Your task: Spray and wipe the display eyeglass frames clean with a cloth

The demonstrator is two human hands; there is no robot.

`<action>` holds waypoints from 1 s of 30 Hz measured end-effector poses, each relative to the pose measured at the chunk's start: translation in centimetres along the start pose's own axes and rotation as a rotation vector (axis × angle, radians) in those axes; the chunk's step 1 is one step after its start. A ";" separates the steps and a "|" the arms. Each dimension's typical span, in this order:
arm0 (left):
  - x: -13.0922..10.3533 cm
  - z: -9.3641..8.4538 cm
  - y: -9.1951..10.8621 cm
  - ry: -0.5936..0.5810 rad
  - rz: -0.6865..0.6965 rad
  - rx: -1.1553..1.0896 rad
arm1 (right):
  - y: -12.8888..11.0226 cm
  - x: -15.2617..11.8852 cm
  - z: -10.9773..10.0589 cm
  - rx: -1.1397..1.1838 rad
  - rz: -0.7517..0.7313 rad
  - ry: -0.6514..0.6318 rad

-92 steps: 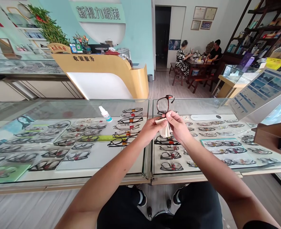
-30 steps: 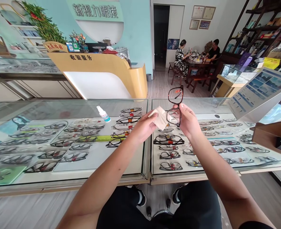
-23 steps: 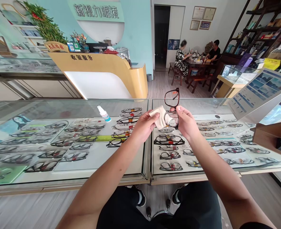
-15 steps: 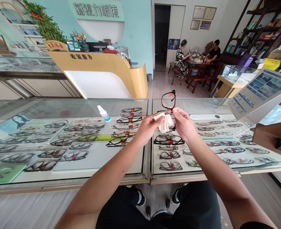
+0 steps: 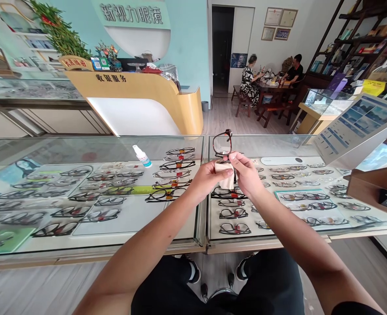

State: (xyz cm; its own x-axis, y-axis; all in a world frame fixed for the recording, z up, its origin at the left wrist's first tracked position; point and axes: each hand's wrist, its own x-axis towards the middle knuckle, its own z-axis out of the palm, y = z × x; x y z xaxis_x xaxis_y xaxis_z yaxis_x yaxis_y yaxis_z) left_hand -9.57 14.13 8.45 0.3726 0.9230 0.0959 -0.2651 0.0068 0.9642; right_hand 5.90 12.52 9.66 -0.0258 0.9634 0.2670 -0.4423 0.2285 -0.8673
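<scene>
Dark-framed eyeglasses (image 5: 222, 144) are held up on end above the glass counter, one lens at the top and the other below. My right hand (image 5: 246, 173) pinches the frame near its middle. A cream cleaning cloth (image 5: 225, 176) is gripped in my left hand (image 5: 208, 177), thumb on its front, and it covers most of the lower lens. Both hands are close together, and the fingers behind the cloth are hidden. A white spray bottle (image 5: 142, 156) with a blue label stands on the counter to the left.
Rows of eyeglasses (image 5: 233, 213) lie inside the glass display case (image 5: 200, 218). A tilted printed panel (image 5: 360, 127) and a brown box (image 5: 377, 188) stand at the right. Beyond the counter are a yellow cashier desk (image 5: 190, 109) and two people seated at a table (image 5: 272, 87).
The eyeglasses and both hands have shifted a little left and down, and the frame has turned slightly. The cloth now hangs over more of the lower lens.
</scene>
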 end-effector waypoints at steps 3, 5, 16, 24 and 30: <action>-0.1 0.1 0.2 -0.009 0.001 0.017 | -0.1 -0.1 0.0 0.021 0.023 0.000; -0.1 0.0 0.3 -0.027 -0.008 0.022 | -0.2 0.0 -0.3 0.025 0.043 0.006; 0.1 -1.1 0.6 -0.109 0.008 -0.011 | -0.7 1.1 -2.0 0.083 0.044 0.042; 0.5 -1.0 -0.1 -0.063 0.024 -0.005 | -1.2 1.7 -2.5 0.092 -0.040 0.083; 0.2 0.0 -0.6 -0.024 0.024 0.036 | -1.4 1.1 -1.8 0.111 0.007 0.062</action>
State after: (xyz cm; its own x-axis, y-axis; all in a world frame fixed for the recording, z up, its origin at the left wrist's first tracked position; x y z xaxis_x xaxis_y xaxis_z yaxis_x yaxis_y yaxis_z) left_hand -9.33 14.34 7.92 0.3876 0.9133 0.1247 -0.2424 -0.0296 0.9697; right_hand 8.16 13.55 10.44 0.0244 0.9726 0.2314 -0.5387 0.2077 -0.8165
